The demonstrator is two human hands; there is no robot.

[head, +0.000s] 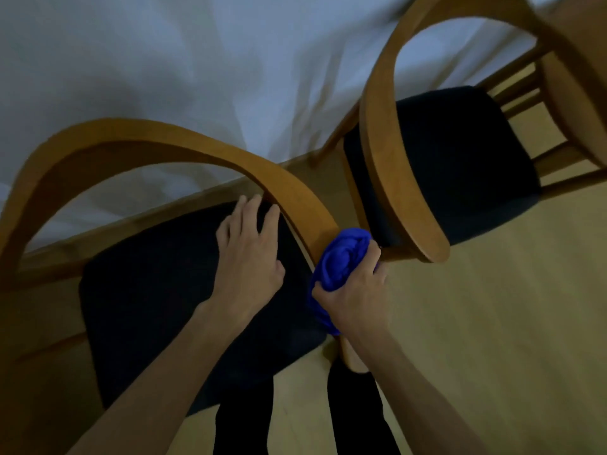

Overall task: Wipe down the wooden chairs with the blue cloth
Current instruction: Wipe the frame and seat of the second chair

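Two wooden chairs with curved backs and dark seat cushions stand by a table. The near chair is right below me; the second chair stands to its right. My right hand grips the bunched blue cloth and presses it against the lower right end of the near chair's curved back rail. My left hand rests flat with straight fingers on the near chair's dark seat, fingertips close to the inside of the rail.
A white tablecloth hangs down behind both chairs. The floor is light wood. My legs in dark trousers stand between the near chair and the open floor at right.
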